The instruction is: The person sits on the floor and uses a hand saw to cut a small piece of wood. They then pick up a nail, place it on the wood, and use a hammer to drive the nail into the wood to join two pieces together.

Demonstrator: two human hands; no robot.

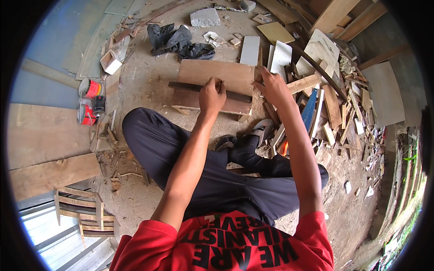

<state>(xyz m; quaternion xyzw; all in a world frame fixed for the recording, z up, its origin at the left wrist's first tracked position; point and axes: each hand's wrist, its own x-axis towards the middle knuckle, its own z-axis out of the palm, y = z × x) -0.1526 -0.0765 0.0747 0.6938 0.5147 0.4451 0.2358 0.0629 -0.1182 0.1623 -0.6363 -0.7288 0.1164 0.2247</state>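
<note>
A low wooden bench with a brown board top stands in front of my crossed legs. Across it lies a long dark wooden strip, reaching past the bench's left side. My left hand is over the strip near its middle, fingers curled and thumb and fingertips drawn together. Whatever they pinch, if anything, is too small to tell. Just beyond the bench's right edge is my right hand, raised with bent fingers and the thumb turned toward them. Its grip is partly hidden, and I cannot make out anything in it.
A blue-bladed handsaw lies among piled wood offcuts on the right. Paint cans stand at the left. Beyond the bench are a black plastic bag and a pale stone block. A slatted wooden piece sits lower left.
</note>
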